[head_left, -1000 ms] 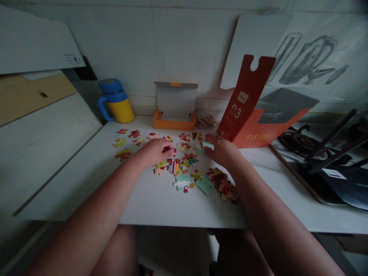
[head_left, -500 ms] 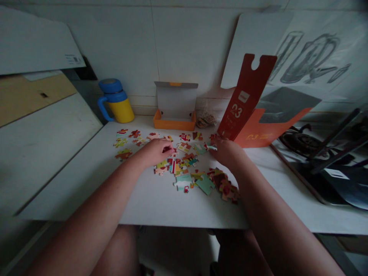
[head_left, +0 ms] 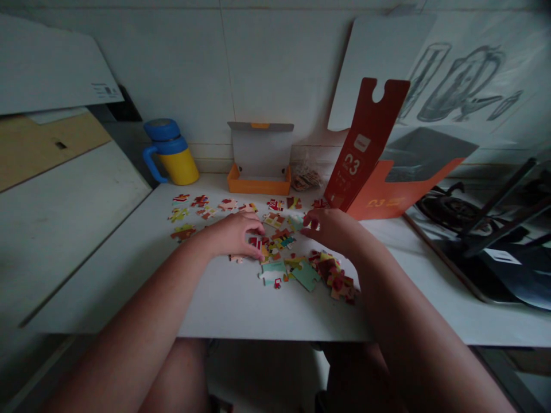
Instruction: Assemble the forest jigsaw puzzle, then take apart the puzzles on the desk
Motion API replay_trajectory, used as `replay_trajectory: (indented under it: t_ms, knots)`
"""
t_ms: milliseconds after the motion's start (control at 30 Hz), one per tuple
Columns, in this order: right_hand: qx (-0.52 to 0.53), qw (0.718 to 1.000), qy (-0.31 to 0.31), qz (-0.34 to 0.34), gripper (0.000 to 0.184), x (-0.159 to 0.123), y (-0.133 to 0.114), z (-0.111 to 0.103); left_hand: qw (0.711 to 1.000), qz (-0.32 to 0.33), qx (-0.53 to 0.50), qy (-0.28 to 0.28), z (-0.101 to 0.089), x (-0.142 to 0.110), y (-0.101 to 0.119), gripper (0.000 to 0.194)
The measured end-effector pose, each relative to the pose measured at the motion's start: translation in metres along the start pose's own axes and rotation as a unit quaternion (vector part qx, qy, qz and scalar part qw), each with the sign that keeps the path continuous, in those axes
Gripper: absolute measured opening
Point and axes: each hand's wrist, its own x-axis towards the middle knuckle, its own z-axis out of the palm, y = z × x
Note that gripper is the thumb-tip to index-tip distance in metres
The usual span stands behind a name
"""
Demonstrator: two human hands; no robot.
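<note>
Loose jigsaw puzzle pieces lie on the white tabletop. My left hand is over the middle of them, thumb and fingers apart, around a red-and-white puzzle piece. My right hand hovers or rests at the right side, its curved fingers apart beside a pale green puzzle piece; I cannot tell whether it touches that piece. Nearer to me are a mint puzzle piece with a small red vehicle, a green puzzle piece and a heap of reddish pieces.
An open orange box stands by the wall, beside a clear bag of pieces. A blue-and-yellow mug is at back left. A tall orange-red carton stands right, before a gas stove.
My left hand has opened from a pinch and come slightly towards me, over the red-and-white piece. My right fingers have shifted a little left and parted. The view has moved slightly.
</note>
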Motion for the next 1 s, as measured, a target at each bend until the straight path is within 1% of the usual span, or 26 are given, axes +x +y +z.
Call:
replay_trajectory:
  t_ms: [67,200,300,467,533,633,667,700,767,800,833,867,900,933,967,1000]
  knots:
    - [0.011,1.0,-0.003,-0.007,0.025,-0.001,-0.004,-0.002,1.0,0.005,-0.003,-0.018,-0.001,-0.003,0.0,0.053]
    - [0.019,0.999,-0.028,-0.016,0.026,-0.004,-0.013,-0.006,0.999,-0.011,-0.015,-0.04,-0.003,-0.006,0.002,0.048]
    - [0.022,0.998,-0.042,-0.04,0.028,-0.004,-0.017,-0.007,0.998,-0.015,-0.018,-0.053,-0.006,-0.007,0.006,0.047]
    - [0.044,0.997,-0.031,-0.053,0.029,-0.003,-0.015,-0.005,0.997,-0.051,-0.021,-0.045,-0.011,-0.012,0.01,0.043]
    - [0.047,0.997,-0.026,-0.052,0.028,-0.003,-0.013,-0.004,0.995,-0.066,-0.06,-0.044,-0.011,-0.013,0.012,0.04]
    - [0.052,0.997,-0.02,-0.046,0.026,-0.002,-0.011,-0.002,0.982,-0.093,-0.163,-0.034,-0.009,-0.01,0.012,0.03]
    - [0.053,0.997,-0.017,-0.044,0.025,-0.002,-0.01,-0.002,0.975,-0.1,-0.198,-0.019,-0.01,-0.008,0.011,0.029]
    - [0.054,0.998,-0.014,-0.043,0.025,-0.002,-0.009,-0.001,0.968,-0.108,-0.228,0.008,-0.011,-0.007,0.008,0.029]
    - [0.057,0.997,-0.008,-0.042,0.027,-0.002,-0.008,0.0,0.954,-0.138,-0.247,0.098,-0.018,-0.007,-0.003,0.03]
    - [0.058,0.997,-0.005,-0.042,0.028,-0.002,-0.008,0.001,0.946,-0.168,-0.228,0.159,-0.024,-0.01,-0.011,0.029]
    - [0.057,0.998,0.0,-0.041,0.029,-0.002,-0.008,0.001,0.935,-0.212,-0.183,0.219,-0.032,-0.016,-0.022,0.027]
    - [0.056,0.998,0.005,-0.041,0.029,-0.002,-0.007,0.001,0.916,-0.273,-0.123,0.267,-0.04,-0.024,-0.034,0.023]
    - [0.053,0.998,0.007,-0.038,0.03,-0.002,-0.006,0.001,0.882,-0.345,-0.052,0.316,-0.05,-0.036,-0.048,0.018]
    - [0.05,0.998,0.008,-0.031,0.029,-0.001,-0.004,0.0,0.844,-0.414,0.018,0.34,-0.059,-0.049,-0.061,0.016]
    - [0.046,0.999,0.005,-0.023,0.029,-0.002,-0.001,-0.001,0.817,-0.467,0.065,0.331,-0.068,-0.064,-0.075,0.016]
    - [0.042,0.999,-0.001,-0.016,0.029,-0.002,0.004,-0.004,0.818,-0.49,0.077,0.291,-0.075,-0.079,-0.088,0.016]
